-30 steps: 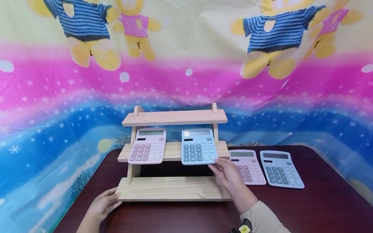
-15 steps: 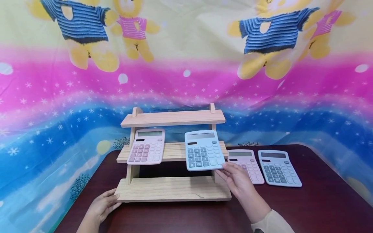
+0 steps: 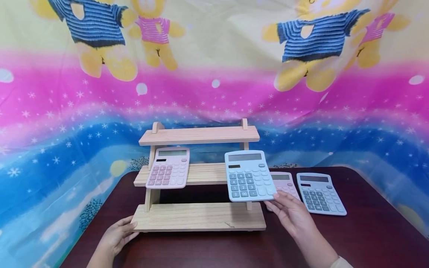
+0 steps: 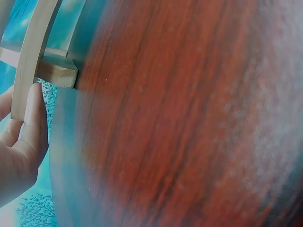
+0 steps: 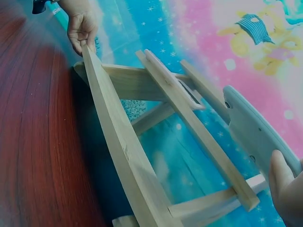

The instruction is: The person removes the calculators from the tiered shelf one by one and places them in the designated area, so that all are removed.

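My left hand (image 3: 117, 236) grips the left end of the bottom board of a three-tier wooden display shelf (image 3: 199, 217). In the left wrist view its thumb and fingers (image 4: 34, 113) lie on either side of that board. With my right hand (image 3: 293, 214) I pinch a light blue calculator (image 3: 248, 176) by its lower right corner. It is held in front of the right end of the middle tier, keys facing me. The right wrist view shows the calculator's back (image 5: 251, 127), apart from the boards. A pink calculator (image 3: 169, 167) leans on the middle tier's left side.
Right of the shelf, another pink calculator (image 3: 285, 180) lies on the dark red table (image 3: 355, 238), partly hidden behind my right hand and the blue calculator. Beside it lies a second blue calculator (image 3: 321, 193). A bear-patterned cloth backdrop (image 3: 214, 100) hangs behind the table.
My right hand has drawn the blue calculator off the middle tier, rightward and toward me. My left hand stays on the bottom board, and the pink calculator on the tier has not moved.
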A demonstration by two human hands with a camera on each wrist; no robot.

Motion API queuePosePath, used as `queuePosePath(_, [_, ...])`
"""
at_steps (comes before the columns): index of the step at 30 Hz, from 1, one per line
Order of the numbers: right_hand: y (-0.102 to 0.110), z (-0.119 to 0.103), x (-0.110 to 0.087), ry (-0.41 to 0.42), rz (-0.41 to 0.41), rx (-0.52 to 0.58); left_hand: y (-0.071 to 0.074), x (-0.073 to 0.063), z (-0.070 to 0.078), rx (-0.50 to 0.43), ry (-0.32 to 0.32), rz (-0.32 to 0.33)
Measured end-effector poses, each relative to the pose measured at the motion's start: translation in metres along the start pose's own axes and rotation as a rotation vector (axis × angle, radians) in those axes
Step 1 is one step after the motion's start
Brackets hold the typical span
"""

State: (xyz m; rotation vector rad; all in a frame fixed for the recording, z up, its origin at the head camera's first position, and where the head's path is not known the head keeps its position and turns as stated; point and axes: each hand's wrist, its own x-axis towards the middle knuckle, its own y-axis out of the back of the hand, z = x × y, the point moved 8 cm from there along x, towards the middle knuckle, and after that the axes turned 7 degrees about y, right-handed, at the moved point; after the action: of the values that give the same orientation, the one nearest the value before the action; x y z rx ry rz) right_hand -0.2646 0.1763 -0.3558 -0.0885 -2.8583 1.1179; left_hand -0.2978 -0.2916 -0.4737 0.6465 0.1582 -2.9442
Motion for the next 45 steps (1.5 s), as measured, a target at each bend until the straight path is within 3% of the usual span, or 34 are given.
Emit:
queuePosePath(8, [0.012,-0.007,-0.011,0.016,-0.072,0.051,0.0,-0.003,0.002,-0.002,0.004,-0.004])
queuePosePath(16, [0.038,-0.009,-0.021,-0.003,0.03,0.069,0.0,-0.006,0.002,-0.009,-0.007,-0.012])
queuePosePath(23, [0.046,-0.01,-0.029,0.016,-0.134,0.118,0.0,-0.007,0.003,-0.007,-0.008,-0.014])
queuePosePath(28, [0.057,-0.007,-0.035,-0.013,-0.154,0.092,-0.001,-0.008,0.003,-0.006,-0.008,-0.02])
queuePosePath(34, [0.084,-0.004,-0.042,-0.048,-0.053,0.047,-0.001,-0.008,0.003,-0.004,0.005,-0.02])
queuePosePath(41, [0.13,-0.001,-0.05,-0.109,0.158,-0.105,-0.001,-0.007,0.002,-0.004,0.01,-0.016])
queuePosePath(45, [0.148,0.0,-0.056,-0.131,0.181,-0.086,-0.001,-0.007,0.002,-0.009,0.003,-0.021])
